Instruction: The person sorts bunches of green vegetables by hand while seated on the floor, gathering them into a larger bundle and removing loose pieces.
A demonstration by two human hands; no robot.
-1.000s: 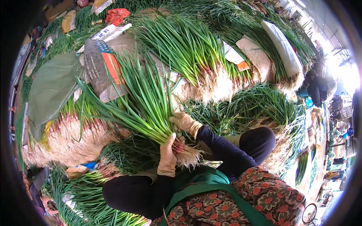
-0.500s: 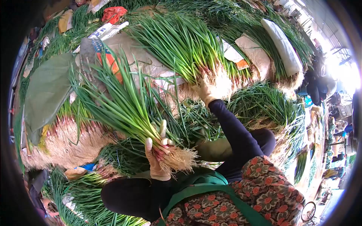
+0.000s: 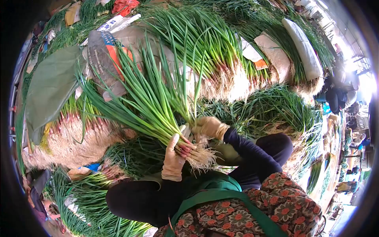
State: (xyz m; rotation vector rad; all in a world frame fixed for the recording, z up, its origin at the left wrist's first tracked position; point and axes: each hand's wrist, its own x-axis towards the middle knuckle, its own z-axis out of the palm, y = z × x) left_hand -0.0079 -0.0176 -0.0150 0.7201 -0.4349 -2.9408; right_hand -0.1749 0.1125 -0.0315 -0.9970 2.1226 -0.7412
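Note:
My left hand (image 3: 173,158), in a pale glove, is wrapped round a bunch of spring onions (image 3: 158,114) near their reddish bases. The long green leaves fan up and to the left, and the pale roots (image 3: 202,160) hang at the lower right. Close beside it, my gloved right hand (image 3: 210,127) is closed on a few more spring onion stalks (image 3: 190,103); their leaves rise upward and some roots show below the fingers. Beyond both hands lies a thick pile of spring onions (image 3: 221,59), roots toward me.
A grey printed sack (image 3: 104,59) and a green sheet (image 3: 51,91) cover spring onions on the left. A rolled white sheet (image 3: 302,49) lies at the upper right. More spring onions (image 3: 94,209) are heaped by my left knee. Several people are in the far right background.
My right hand has come back from the pile toward my left hand, now with a few stalks in it. The bunch in my left hand has shifted slightly right.

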